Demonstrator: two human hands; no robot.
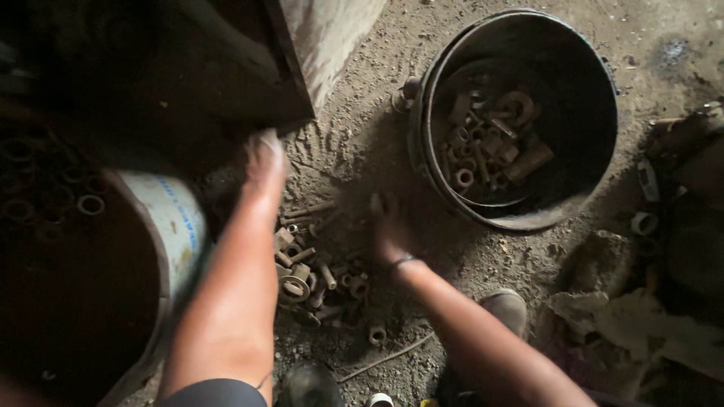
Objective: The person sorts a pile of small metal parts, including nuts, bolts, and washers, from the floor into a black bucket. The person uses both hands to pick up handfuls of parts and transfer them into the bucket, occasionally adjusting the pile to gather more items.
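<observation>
Hardware lies in two lots here — a loose pile of rusty nuts and bolts (pixel 317 275) on the dirt floor (pixel 362 143), and a layer of the same kind of pieces in the bottom of the black bucket (pixel 596 151) at about two o'clock. Judging by that, the sorting looks partly done: the bucket's bottom is covered but it is far from full, and a fair heap is left on the ground, plus a stray ring (pixel 376 334) at six o'clock from the pile.

The left hand (pixel 264 162) reaches out at eleven o'clock from the pile, near the foot of a dark box (pixel 226 68); it is blurred, and I cannot tell whether its fingers are spread or closed on anything. The right hand (pixel 386 222) hangs just at three o'clock of the pile, between it and the bucket — also smeared, so its grip cannot be read either. A second drum (pixel 177 226), pale-walled, stands at nine o'clock with rings inside. A shoe (pixel 507 307) shows beneath the right forearm.
</observation>
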